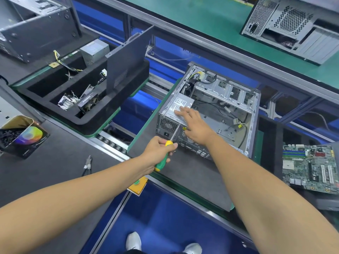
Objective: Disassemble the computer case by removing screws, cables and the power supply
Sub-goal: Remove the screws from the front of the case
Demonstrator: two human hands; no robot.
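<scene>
screwdriver at rear of open case, right hand on power supply

the computer case (251,114) lies on its side, open face up, on a grey pallet (183,176) on the worktop, directly ahead of the person. the power supply (176,107) sits inside at the near-left corner of the case, label side up, with its cables (192,77) bunched just beyond it.

the left hand (157,151) is clenched around the green and yellow handle of a screwdriver (166,154); the shaft points up toward the rear panel beside the power supply's fan grille. whether the tip is seated on a screw cannot be told.

the right hand (194,125) is released, fingers spread flat, resting on top of the power supply and the case's rear edge.

a motherboard (311,167) lies to the right, apart from the case. a black foam tray (88,114) holding removed parts sits to the left. cutters (88,165) lie on the worktop near the left forearm.
</scene>
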